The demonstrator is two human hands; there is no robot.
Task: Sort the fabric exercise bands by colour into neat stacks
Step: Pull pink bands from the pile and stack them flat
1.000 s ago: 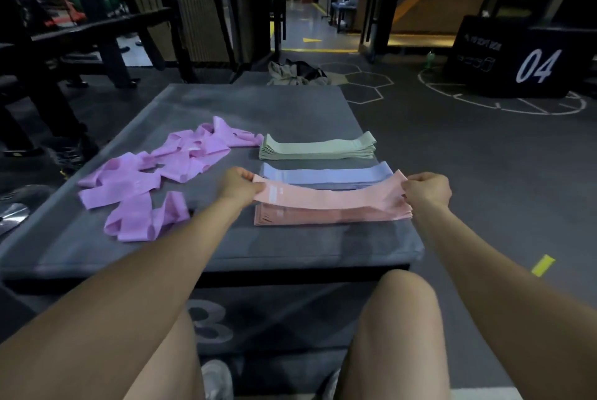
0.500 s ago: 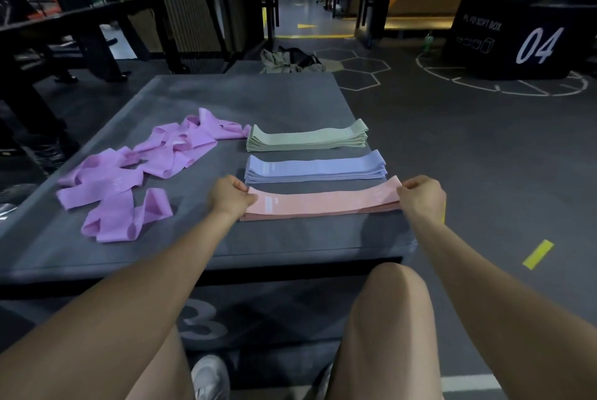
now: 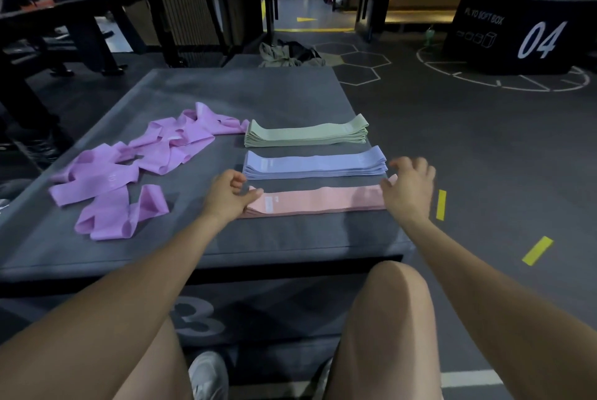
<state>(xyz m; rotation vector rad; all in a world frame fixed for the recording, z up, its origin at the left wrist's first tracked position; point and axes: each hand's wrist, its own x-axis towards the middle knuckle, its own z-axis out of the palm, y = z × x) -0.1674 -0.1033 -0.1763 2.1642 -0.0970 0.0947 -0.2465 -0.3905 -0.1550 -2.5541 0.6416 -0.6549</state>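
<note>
With the flat pink fabric band stack [image 3: 318,202] squared along the grey padded bench's [image 3: 290,92] near right edge, left hand [image 3: 227,196] resting fingertips on its end and right hand [image 3: 408,188] released, the loose purple bands [image 3: 129,170] probably come next.

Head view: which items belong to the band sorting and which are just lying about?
Job:
- pink stack, left hand touching one end, right hand at the other
- blue stack
- green stack
- loose purple bands, unsorted
- grey box under them

Lying about:
- clothing heap on the floor
- black box marked 04
- green bottle
</note>
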